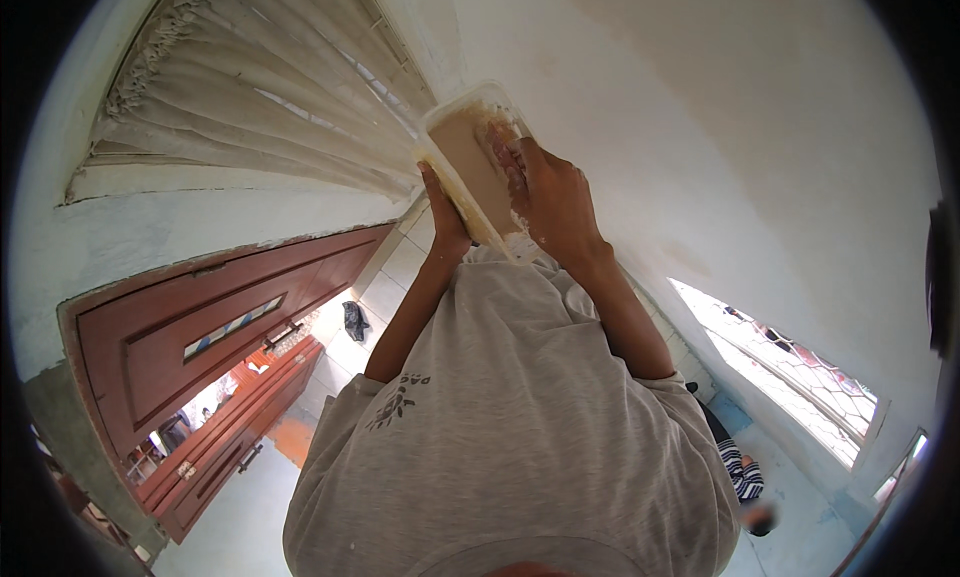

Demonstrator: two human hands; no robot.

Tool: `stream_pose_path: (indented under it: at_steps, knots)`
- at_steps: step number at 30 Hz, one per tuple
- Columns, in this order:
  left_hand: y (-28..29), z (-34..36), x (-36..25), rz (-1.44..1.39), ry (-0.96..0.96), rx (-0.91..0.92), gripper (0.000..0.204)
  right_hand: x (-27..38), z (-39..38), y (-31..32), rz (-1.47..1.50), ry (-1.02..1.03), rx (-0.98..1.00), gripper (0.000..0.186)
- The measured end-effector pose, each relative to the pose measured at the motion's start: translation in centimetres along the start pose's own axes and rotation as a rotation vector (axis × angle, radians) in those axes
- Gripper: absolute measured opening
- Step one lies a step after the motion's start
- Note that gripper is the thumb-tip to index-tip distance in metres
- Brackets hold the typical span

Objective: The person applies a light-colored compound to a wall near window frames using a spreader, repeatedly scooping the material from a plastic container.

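A translucent plastic tub with smooth beige paste inside is tilted in front of me, below the curtain's right edge. My left hand grips its left side, thumb along the wall, fingers mostly hidden. My right hand is closed on a paste-smeared, reddish tool at the tub's right side; the tool's shape is partly hidden by my fingers. Pale smears mark that hand's fingers.
Pleated curtains hang upper left above an open red-brown wooden door. A dark bundle lies on the tiles. A pale wall rises right, with a grilled window. Someone's striped clothing shows at lower right.
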State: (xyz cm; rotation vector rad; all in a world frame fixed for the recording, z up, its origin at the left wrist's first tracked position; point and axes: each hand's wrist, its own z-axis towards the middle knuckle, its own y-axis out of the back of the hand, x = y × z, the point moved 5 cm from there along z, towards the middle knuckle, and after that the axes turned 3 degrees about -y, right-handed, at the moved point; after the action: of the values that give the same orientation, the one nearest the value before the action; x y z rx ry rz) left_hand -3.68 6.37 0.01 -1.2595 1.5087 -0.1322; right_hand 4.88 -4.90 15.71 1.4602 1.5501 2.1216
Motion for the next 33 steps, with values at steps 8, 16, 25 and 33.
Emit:
stream_pose_path:
  at_steps: [8, 16, 25, 33]
  knots:
    - [0.5, 0.2, 0.1, -0.05, 0.024, 0.019, 0.081, -1.3, -0.4, 3.1, 0.552, -0.162, -0.052, 0.03]
    - [0.8, 1.4, -0.3, -0.191, 0.031, 0.136, 0.081, -4.5, -1.4, 3.5, 1.253, -0.35, 0.031, 0.041]
    - [-1.0, 1.5, -1.2, -0.349, 0.021, 0.332, 0.077, -3.3, -0.8, 3.1, 1.752, -0.376, 0.18, 0.04]
    - [1.6, -0.2, -5.7, -0.374, -0.16, 0.202, 0.073, 3.5, 6.3, 4.4, 1.624, -0.041, 0.26, 0.038]
